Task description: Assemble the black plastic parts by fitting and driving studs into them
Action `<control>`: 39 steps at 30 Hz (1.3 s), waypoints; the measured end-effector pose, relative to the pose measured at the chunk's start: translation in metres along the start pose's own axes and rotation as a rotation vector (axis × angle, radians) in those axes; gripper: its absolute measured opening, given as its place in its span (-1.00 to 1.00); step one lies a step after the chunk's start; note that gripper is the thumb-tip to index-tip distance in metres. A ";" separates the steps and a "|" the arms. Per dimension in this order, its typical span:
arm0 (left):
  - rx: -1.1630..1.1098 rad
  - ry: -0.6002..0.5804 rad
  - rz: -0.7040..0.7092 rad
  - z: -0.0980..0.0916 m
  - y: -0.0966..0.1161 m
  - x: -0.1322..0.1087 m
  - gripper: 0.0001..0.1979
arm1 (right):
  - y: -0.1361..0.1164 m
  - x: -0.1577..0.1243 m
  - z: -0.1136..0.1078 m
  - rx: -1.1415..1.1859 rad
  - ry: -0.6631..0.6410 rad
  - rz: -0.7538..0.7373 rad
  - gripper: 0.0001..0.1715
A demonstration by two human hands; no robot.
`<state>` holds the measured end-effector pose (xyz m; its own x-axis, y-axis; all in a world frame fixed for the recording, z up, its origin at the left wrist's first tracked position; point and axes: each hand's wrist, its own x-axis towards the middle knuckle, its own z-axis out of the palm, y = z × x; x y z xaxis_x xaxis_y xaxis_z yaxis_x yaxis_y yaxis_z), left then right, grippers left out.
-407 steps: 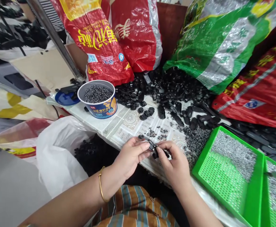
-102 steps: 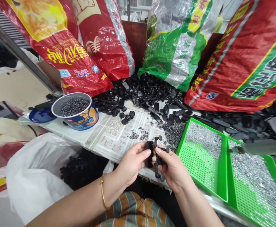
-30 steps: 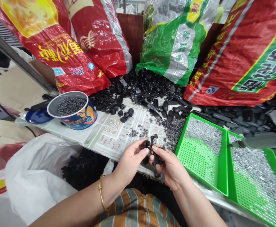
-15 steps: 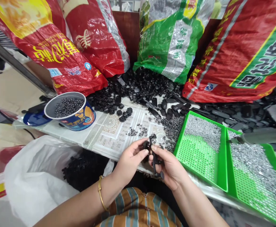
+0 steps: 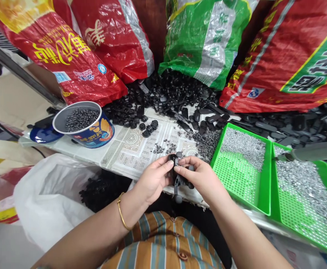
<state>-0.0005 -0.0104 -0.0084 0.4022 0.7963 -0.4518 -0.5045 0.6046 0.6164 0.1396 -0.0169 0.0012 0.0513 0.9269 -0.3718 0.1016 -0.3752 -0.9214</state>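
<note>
Over the table's front edge, a black plastic bracket (image 5: 177, 181) with arms ending in round knobs is held between both hands. My left hand (image 5: 155, 178) pinches its left side near the top, thumb on the face. My right hand (image 5: 205, 178) grips the upper right side between thumb and fingers, with a knobbed arm sticking out beneath. The fingers hide part of the bracket. Just beyond my hands lie small dark bits (image 5: 163, 146) on the patterned tablecloth (image 5: 135, 164).
Two green perforated trays (image 5: 240, 183) of small silver metal parts stand at right. At left is a blue tub (image 5: 96, 136) of small dark pieces. Black plastic parts (image 5: 169, 97) pile up below red and green sacks (image 5: 205, 45). A white bag (image 5: 40, 201) hangs open at lower left.
The bracket has turned in my hands. My right thumb and fingers have shifted to its upper right side, and my left hand keeps its pinch. The view has tilted down slightly.
</note>
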 end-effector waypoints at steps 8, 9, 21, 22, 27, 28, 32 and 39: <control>-0.002 0.025 -0.010 0.001 0.003 0.001 -0.76 | 0.001 0.003 -0.004 0.011 0.026 -0.013 -0.66; 0.000 0.026 -0.011 0.001 0.003 0.001 -0.75 | 0.001 0.003 -0.005 0.031 0.025 -0.003 -0.66; 0.071 0.061 -0.001 0.003 0.001 0.000 -0.67 | -0.001 -0.008 -0.003 0.462 -0.007 0.188 -0.66; 0.103 0.075 0.032 0.003 0.001 0.000 -0.66 | -0.001 -0.008 -0.004 0.448 0.012 0.198 -0.65; 0.337 0.062 0.267 0.003 0.006 0.005 -0.61 | -0.006 -0.008 -0.002 0.374 0.055 0.171 -0.61; 0.332 0.050 0.256 0.004 0.007 0.006 -0.61 | -0.008 -0.007 -0.001 0.356 0.054 0.147 -0.61; 0.273 0.072 0.149 0.006 0.009 0.005 -0.58 | -0.011 -0.004 0.003 0.291 0.022 0.122 -0.65; 0.304 0.028 0.105 0.005 0.005 0.002 -0.56 | -0.009 -0.002 0.004 0.247 0.014 0.085 -0.71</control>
<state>0.0016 -0.0061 -0.0027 0.3368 0.8569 -0.3902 -0.2889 0.4885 0.8234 0.1341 -0.0151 0.0099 0.0634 0.8912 -0.4492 -0.1491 -0.4366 -0.8872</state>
